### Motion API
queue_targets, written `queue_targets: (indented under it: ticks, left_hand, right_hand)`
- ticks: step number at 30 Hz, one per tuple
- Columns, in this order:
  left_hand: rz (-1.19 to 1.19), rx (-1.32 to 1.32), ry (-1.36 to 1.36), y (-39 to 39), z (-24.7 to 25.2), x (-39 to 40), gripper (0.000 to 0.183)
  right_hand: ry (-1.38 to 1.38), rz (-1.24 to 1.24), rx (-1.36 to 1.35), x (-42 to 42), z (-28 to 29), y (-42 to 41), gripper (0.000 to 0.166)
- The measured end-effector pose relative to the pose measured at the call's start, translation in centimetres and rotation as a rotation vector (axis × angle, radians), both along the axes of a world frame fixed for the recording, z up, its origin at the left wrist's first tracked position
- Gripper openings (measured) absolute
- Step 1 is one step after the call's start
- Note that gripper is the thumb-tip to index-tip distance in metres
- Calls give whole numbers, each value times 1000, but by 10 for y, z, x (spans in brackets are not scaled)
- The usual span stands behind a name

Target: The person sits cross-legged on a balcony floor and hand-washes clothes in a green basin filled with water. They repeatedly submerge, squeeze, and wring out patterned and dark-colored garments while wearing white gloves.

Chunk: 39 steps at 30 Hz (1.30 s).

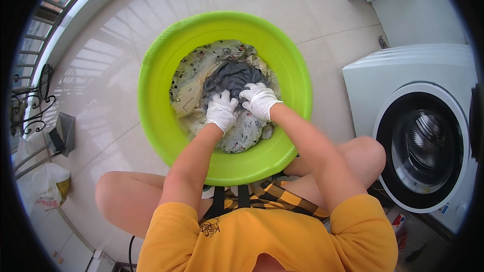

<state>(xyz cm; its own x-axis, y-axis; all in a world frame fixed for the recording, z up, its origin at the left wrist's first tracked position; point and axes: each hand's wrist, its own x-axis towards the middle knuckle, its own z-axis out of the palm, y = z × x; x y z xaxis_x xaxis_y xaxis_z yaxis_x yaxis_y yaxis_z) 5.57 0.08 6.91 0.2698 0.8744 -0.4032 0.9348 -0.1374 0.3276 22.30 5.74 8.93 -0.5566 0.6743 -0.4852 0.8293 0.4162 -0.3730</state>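
Observation:
A large lime-green plastic basin (pixel 159 128) stands on the floor before me, holding wet fabric. White patterned cloth (pixel 244 132) lies around and beneath a bunched dark grey cloth (pixel 234 75), with a cream piece (pixel 189 98) at the left. My left hand (pixel 222 110), in a white glove, rests on the lower edge of the grey cloth, fingers bent. Gloved likewise, my right hand (pixel 259 100) touches the grey cloth from the right with curled fingers. Whether either hand grips the fabric cannot be told, as the fingertips are partly hidden in its folds.
A front-loading washing machine (pixel 412 64) stands at the right. On the left are a dustpan (pixel 66 134), a white plastic bag (pixel 47 181), a black wrought-metal stand (pixel 36 102) and a barred railing (pixel 38 37). My bent knees flank the basin's near side.

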Motion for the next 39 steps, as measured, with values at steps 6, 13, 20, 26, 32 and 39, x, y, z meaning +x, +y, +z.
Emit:
queue_targets:
  ticks: [6,13,20,26,32,39]
  left_hand:
    - [322,-123,-48,53,-34,18,34]
    - [347,-278,-11,91,-55,10,39]
    - [557,-77,-367,38,-33,-5,42]
    - [187,114,-374,-8,-33,-20,61]
    - [80,16,-68,6,-12,2,40]
    - [321,-48,-173,58,-53,15,34]
  right_hand:
    - [-142,-192,52,-34,-64,62,33]
    - [-295,-300,-73,-57,-57,89,40]
    - [403,-794,-392,-12,-58,57,52]
    - [224,-248,-176,28,-19,12,54]
    - [-59,0,0,3,0,-1,38]
    - [-184,-245,-8,-28,-78,64,35]
